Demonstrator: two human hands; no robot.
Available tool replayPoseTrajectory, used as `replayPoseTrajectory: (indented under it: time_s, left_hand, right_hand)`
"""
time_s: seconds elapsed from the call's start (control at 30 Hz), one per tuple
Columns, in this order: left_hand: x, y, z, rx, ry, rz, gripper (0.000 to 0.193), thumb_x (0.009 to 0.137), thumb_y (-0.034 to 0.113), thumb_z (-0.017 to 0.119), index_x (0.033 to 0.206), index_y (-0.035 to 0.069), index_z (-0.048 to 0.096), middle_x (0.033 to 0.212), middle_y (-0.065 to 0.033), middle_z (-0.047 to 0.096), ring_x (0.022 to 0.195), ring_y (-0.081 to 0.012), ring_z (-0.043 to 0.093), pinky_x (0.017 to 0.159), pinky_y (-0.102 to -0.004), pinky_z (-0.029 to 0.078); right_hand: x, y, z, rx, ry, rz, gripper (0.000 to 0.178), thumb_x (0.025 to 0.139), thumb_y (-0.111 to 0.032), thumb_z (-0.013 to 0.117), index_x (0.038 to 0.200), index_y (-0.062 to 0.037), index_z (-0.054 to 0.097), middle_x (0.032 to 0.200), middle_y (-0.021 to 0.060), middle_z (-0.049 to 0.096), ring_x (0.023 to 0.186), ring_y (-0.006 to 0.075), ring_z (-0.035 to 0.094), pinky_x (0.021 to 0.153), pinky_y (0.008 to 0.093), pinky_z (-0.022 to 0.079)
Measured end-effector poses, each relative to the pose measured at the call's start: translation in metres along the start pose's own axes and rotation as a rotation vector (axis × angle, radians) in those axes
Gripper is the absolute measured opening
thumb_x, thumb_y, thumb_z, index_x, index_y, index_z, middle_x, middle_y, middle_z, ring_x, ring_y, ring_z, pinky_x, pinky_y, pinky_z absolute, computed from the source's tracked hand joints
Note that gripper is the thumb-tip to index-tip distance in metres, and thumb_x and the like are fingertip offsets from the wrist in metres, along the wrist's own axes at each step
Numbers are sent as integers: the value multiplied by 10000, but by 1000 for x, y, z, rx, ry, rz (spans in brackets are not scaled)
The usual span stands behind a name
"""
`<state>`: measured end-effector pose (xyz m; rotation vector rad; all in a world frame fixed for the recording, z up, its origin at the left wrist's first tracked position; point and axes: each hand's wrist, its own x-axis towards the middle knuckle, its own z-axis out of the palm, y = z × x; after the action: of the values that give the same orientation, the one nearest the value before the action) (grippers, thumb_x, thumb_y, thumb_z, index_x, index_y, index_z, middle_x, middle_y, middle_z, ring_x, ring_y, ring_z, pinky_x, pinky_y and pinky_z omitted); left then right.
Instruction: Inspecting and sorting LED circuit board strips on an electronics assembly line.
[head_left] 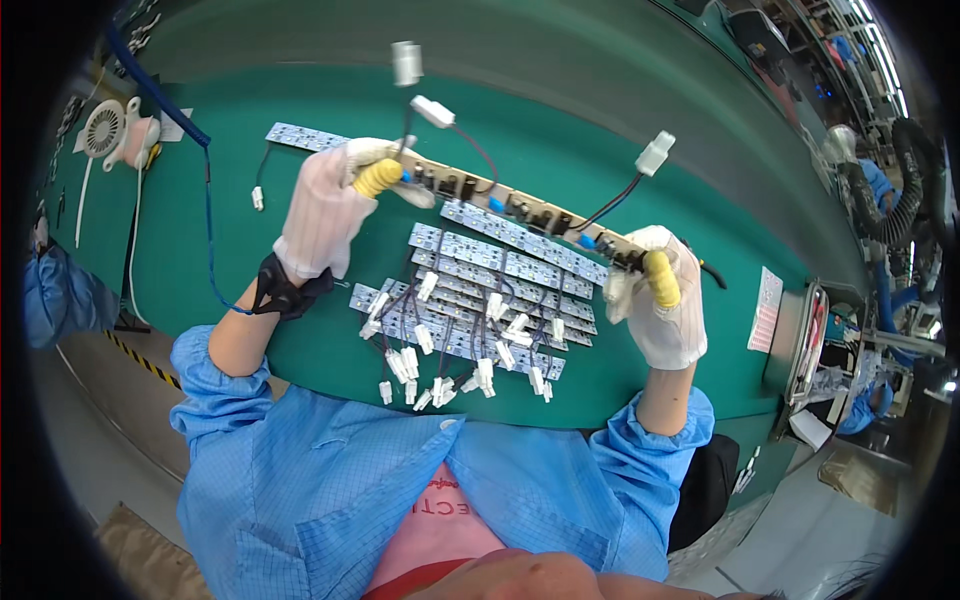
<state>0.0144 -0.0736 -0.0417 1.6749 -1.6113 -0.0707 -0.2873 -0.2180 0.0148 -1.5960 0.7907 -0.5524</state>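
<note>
While both gloved hands hold it up over the green mat (620, 130), the long narrow circuit board (505, 208) runs diagonally across the centre of the frame. Head view: left hand (325, 215), upper left of centre, pinches the board's left end, yellow-capped thumb on top. Right hand (662, 300), right of centre, is closed round the right end the same way. Two wired white connectors (655, 153) stick up from the board; a grey cylindrical part (405, 62) hangs blurred above the left end, attachment unclear. Below the board, centre frame, sits a stack of LED strips (490, 290) with white plugs (430, 375) fanned toward the person. One more strip (300, 136) lies upper left, a small white fan (105, 128) at far left edge, a paper label (765, 310) at right.

Risk, my read: the grip is only on the ends, so the board could flex or slip; dangling leads could snag the stack and drag strips off the mat.
</note>
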Motion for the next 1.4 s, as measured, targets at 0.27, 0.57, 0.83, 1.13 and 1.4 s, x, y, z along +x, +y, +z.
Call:
replayPoseTrajectory:
  time_s: [0.27, 0.57, 0.83, 1.13, 1.4]
  left_hand:
    - [4, -5, -2, -109, 4, -202, 351, 773, 35, 496, 1105, -37, 585, 989, -161, 665, 879, -259, 633, 847, -333, 459]
    - [14, 14, -7, -694, -133, -264, 382, 916, 235, 467, 1171, -40, 543, 851, -103, 663, 723, -138, 603, 678, -289, 476]
    - [24, -22, -66, -505, 54, -429, 277, 928, 198, 457, 1123, 25, 550, 1052, -83, 615, 901, -184, 596, 833, -289, 462]
    - [28, -47, -52, 776, 298, -112, 264, 809, 242, 653, 1072, 214, 637, 1037, -16, 615, 1047, -242, 542, 944, -380, 381]
    - [9, 39, -4, -904, -75, -71, 614, 895, 450, 548, 1284, -15, 449, 942, -81, 668, 915, -156, 595, 864, -308, 448]
  right_hand:
    - [7, 5, -1, 541, -201, 86, 319, 947, -297, 518, 972, 19, 556, 703, 105, 634, 506, 149, 577, 474, 244, 458]
    - [8, 6, 6, 421, -84, 109, 325, 951, -277, 512, 1092, 16, 518, 703, 46, 567, 455, 100, 482, 420, 211, 401]
    - [12, 14, 0, -680, -92, -277, 515, 727, -124, 747, 1191, -103, 525, 1069, 86, 547, 881, 196, 569, 643, 305, 488]
    - [14, 10, 4, -354, -96, -21, 251, 750, -73, 721, 941, -15, 569, 920, 101, 627, 849, 216, 625, 714, 324, 497]
    - [2, -6, 8, 473, 135, -76, 234, 840, -107, 653, 1027, -4, 558, 915, 152, 638, 710, 195, 664, 584, 239, 532]
